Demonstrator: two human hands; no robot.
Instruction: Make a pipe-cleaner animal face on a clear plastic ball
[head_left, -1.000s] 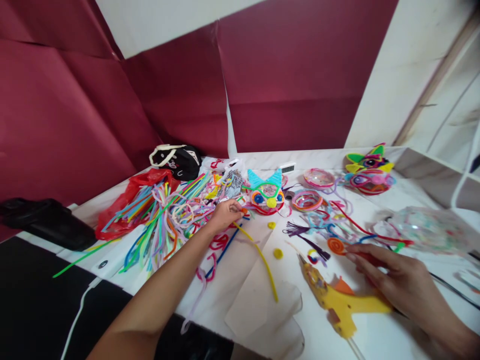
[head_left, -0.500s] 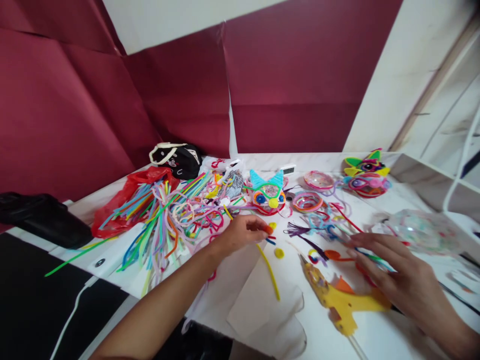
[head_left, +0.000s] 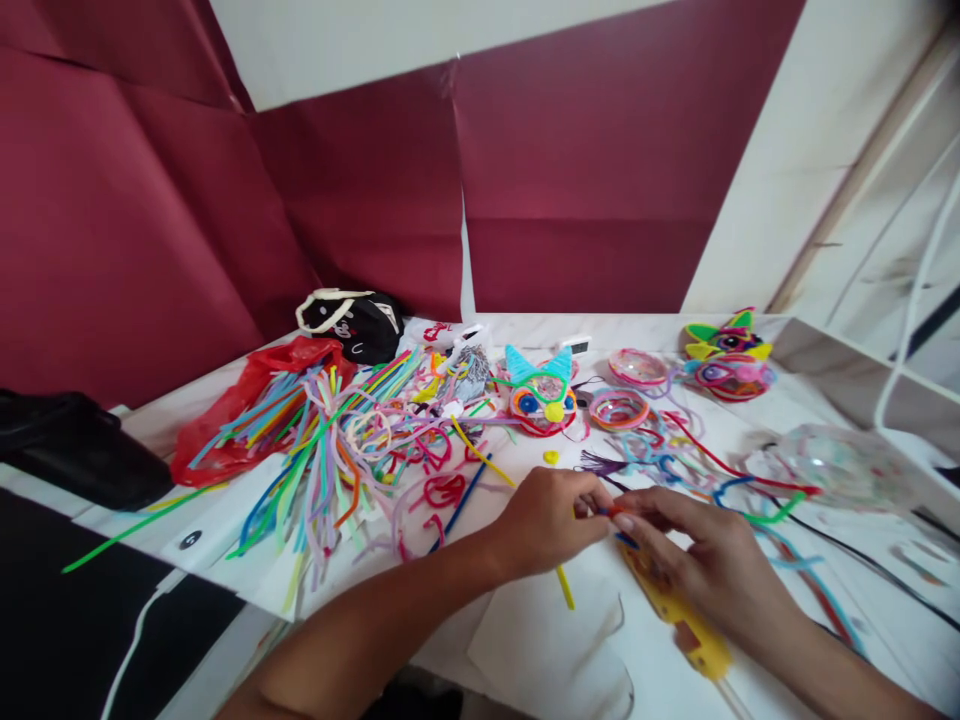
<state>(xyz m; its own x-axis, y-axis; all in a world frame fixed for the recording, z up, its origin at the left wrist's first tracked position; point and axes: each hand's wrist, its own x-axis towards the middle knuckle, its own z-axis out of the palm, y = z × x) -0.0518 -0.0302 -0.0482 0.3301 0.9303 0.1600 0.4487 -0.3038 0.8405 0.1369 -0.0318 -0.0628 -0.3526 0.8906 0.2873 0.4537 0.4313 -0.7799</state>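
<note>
Clock directions are taken from where the fingertips meet, with twelve pointing away from the person. The left hand [head_left: 551,515] and right hand [head_left: 705,545] come together low over the tabletop [head_left: 900,610], each with its fingers narrowed to a pinch on a small orange piece [head_left: 613,509]. A blue bit [head_left: 626,541] shows just under it.

Between nine and ten o'clock lies the red bag [head_left: 191,440], its mouth gaping; coloured stems [head_left: 307,480] fill it and fan out over the tabletop. At ten, behind them, sits the black bag [head_left: 364,335] with cream handles, its inside hidden. Between ten and eleven is the white bag [head_left: 420,332] with red print, and what it holds cannot be told.

Near eleven stands the eared bowl [head_left: 541,400], with blue eyes and a yellow nose. Around twelve are two clear bowls, the nearer [head_left: 619,411] ringed in orange and pink, the farther [head_left: 637,367] rimmed in pink. Between one and two is a pink-and-red bowl [head_left: 731,376] with a green-eared one [head_left: 727,335] behind.

Between two and three, coloured specks show in or through a clear plastic form [head_left: 840,465]. The glue gun [head_left: 709,655] lies at five, partly under the right hand.
</note>
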